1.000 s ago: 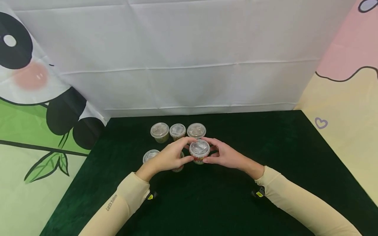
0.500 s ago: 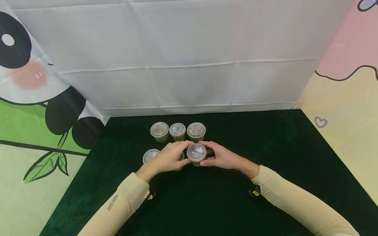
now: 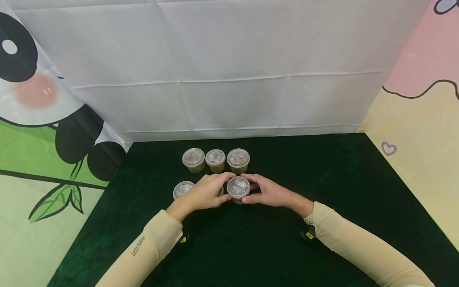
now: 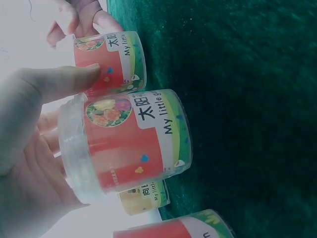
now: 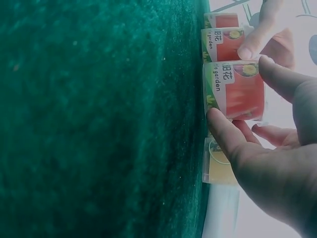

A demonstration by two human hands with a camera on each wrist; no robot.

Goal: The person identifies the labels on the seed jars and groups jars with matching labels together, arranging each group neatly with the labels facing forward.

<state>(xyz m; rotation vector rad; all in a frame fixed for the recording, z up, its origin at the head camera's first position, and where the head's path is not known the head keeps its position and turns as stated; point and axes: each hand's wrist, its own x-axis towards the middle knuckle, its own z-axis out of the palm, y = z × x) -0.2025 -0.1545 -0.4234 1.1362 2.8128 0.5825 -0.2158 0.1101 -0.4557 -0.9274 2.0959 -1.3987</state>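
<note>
Both hands are at a clear-lidded plastic cup [image 3: 238, 186] at the right end of the front row. My right hand [image 3: 270, 192] grips it from the right, with thumb and fingers on either side of its red-labelled wall [image 5: 240, 89]. From the left, my left hand [image 3: 204, 192] has its thumb and fingertips at the same cup's edge. Beneath the left palm stands a second red-labelled cup [image 4: 129, 141], mostly hidden in the head view. Another lidded cup [image 3: 183, 189] shows left of that hand. The labels read "My little garden".
A back row holds three more lidded cups: left [image 3: 194, 158], a smaller middle one [image 3: 215, 158] and right [image 3: 238, 158]. All stand on a dark green cloth-covered table [image 3: 315, 171]. A white cloth backdrop [image 3: 229, 103] hangs behind its far edge.
Both hands have brought the cup slightly left and toward the person, in beneath the back row's right cup. Over the last half second it has barely shifted.
</note>
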